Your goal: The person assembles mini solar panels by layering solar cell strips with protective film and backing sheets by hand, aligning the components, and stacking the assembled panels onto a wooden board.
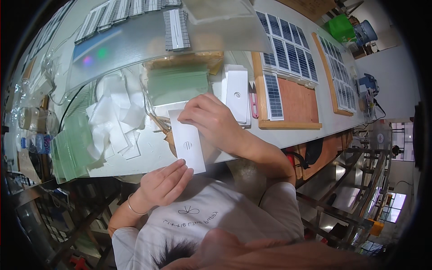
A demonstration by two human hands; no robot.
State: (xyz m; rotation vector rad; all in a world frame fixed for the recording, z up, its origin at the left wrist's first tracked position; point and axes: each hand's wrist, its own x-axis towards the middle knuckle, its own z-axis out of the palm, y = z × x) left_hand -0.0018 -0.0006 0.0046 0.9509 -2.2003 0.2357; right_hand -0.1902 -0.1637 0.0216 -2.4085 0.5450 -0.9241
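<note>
A white table (155, 155) runs under everything, its near edge curving just in front of the person. Across its far side lies a frosted sheet (225, 38); a wooden tray (288, 125) flanks the right, crumpled white film (114, 108) the left, and stacked green sheets (177, 85) stand ahead, leaving a narrow strip of tabletop beside the film. The right hand (211, 119) pinches the upper part of a white card (184, 135) above the near edge; the left hand's (166, 182) gathered fingers touch its lower left corner, their grip unclear.
</note>
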